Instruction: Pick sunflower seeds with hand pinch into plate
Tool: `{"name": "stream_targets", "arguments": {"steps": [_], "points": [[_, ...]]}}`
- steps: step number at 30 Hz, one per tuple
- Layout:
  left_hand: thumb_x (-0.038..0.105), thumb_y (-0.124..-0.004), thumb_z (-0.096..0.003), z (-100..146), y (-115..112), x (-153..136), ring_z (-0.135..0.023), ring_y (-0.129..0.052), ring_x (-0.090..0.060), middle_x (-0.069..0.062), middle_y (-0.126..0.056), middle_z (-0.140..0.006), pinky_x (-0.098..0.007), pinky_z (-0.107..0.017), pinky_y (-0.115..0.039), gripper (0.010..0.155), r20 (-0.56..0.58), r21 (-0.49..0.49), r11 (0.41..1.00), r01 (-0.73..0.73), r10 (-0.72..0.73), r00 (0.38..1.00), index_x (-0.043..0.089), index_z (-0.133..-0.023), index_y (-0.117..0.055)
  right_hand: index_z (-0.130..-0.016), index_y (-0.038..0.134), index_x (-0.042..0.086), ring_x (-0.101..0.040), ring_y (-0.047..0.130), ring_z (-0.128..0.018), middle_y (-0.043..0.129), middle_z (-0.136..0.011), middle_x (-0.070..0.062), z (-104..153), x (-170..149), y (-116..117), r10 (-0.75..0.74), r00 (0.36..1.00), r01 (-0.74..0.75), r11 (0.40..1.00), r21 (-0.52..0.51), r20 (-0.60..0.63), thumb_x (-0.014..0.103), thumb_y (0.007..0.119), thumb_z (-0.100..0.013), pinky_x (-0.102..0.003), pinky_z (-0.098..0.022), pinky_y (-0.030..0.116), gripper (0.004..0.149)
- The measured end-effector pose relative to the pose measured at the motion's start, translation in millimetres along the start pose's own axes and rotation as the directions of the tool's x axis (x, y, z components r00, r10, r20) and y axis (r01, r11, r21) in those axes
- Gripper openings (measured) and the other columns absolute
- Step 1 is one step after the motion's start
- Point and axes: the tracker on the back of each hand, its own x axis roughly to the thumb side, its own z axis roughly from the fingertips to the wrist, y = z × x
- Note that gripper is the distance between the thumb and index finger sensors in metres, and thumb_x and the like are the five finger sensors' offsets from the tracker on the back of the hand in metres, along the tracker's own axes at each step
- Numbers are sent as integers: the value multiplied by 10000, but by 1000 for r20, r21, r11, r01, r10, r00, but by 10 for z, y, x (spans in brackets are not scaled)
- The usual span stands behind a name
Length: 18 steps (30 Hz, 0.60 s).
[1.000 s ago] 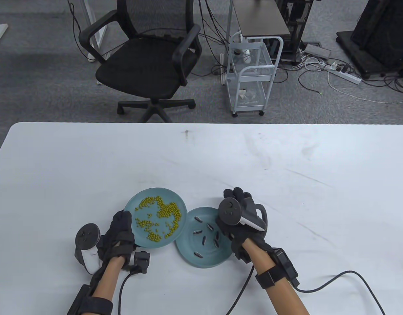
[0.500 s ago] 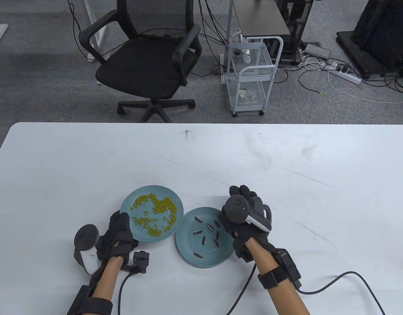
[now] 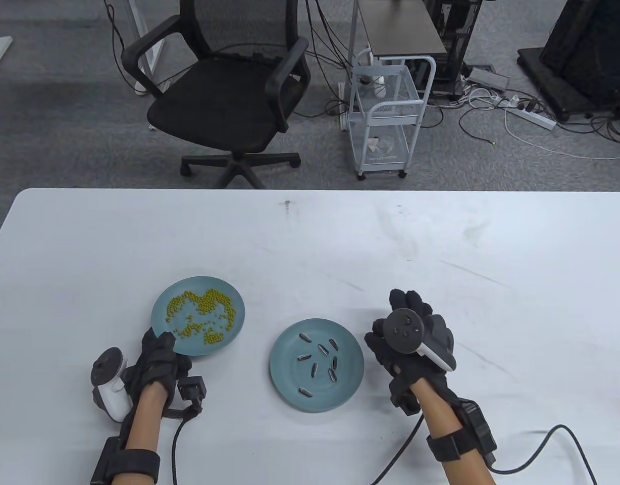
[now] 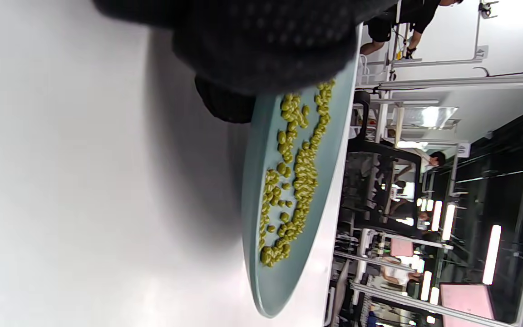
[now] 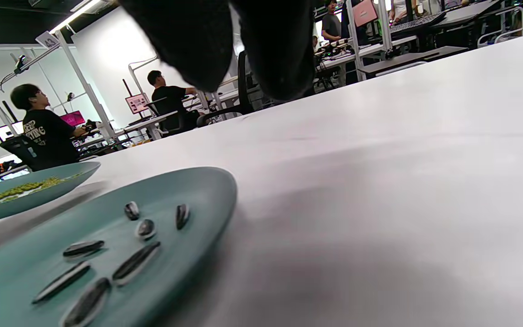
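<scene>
A teal plate (image 3: 285,353) holds several striped sunflower seeds (image 3: 320,361) near the table's front middle. It shows in the right wrist view (image 5: 207,190) with its seeds (image 5: 134,261). A second teal plate (image 3: 199,348) with green beans (image 3: 204,308) stands to its left, apart from it. My left hand (image 3: 163,339) grips that plate's near rim. In the left wrist view the thumb lies on the plate (image 4: 284,281) and a finger (image 4: 225,102) sits under it. My right hand (image 3: 408,302) hovers right of the seed plate, holding nothing; its fingertips (image 5: 198,41) hang apart.
The white table (image 3: 441,242) stretches bare behind and to the right of the plates. Glove cables (image 3: 542,439) trail off the front edge. An office chair (image 3: 224,96) and a white cart (image 3: 385,116) stand on the floor beyond the far edge.
My left hand has slid the green bean plate left, away from the seed plate. My right hand has moved right, off the seed plate's edge.
</scene>
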Motion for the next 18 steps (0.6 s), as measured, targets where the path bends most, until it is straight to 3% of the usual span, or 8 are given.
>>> {"name": "stream_targets", "arguments": {"steps": [7, 11, 13, 15, 18], "points": [[400, -604, -653, -38, 43, -23, -281, -955, -100, -195, -815, -862, -306, -251, -827, 586, -69, 5, 1000, 3, -2, 998, 267, -1127, -286, -832, 861, -52, -646, 118, -965, 251, -1121, -371, 330, -416, -94, -12, 999, 11, 1000, -22, -48, 313, 871, -545, -771, -647, 151, 464], [423, -615, -650, -30, 67, -15, -283, -973, -137, -216, -806, -886, -330, -238, -826, 647, -29, 23, 1000, 20, -19, 999, 170, -1116, -244, -833, 859, -52, -650, 122, -963, 249, -1119, -375, 406, -579, -82, -46, 995, 46, 999, -4, -88, 316, 873, -543, -774, -643, 147, 469], [447, -613, -644, -12, 93, 14, -251, -965, -161, -217, -818, -844, -347, -208, -811, 676, -16, 44, 995, 94, -93, 996, 115, -1095, -234, -841, 851, -55, -650, 111, -957, 242, -1116, -375, 394, -610, -82, -92, 992, 91, 996, -9, -86, 318, 873, -541, -772, -641, 144, 480], [482, -604, -640, 29, 113, 77, -223, -957, -156, -206, -843, -771, -342, -183, -804, 702, -17, 86, 960, 267, -266, 964, 106, -1084, -211, -848, 846, -57, -649, 111, -958, 241, -1115, -376, 394, -593, -93, -89, 993, 87, 996, -19, -74, 317, 875, -540, -772, -640, 140, 485], [535, -592, -629, 150, 104, 260, -204, -954, -140, -244, -839, -754, -328, -163, -805, 722, -44, 171, 817, 551, -552, 833, 119, -1082, -214, -878, 821, -49, -648, 115, -961, 239, -1118, -374, 421, -555, -144, -67, 997, 66, 997, -29, -43, 331, 874, -539, -773, -641, 140, 512]]}}
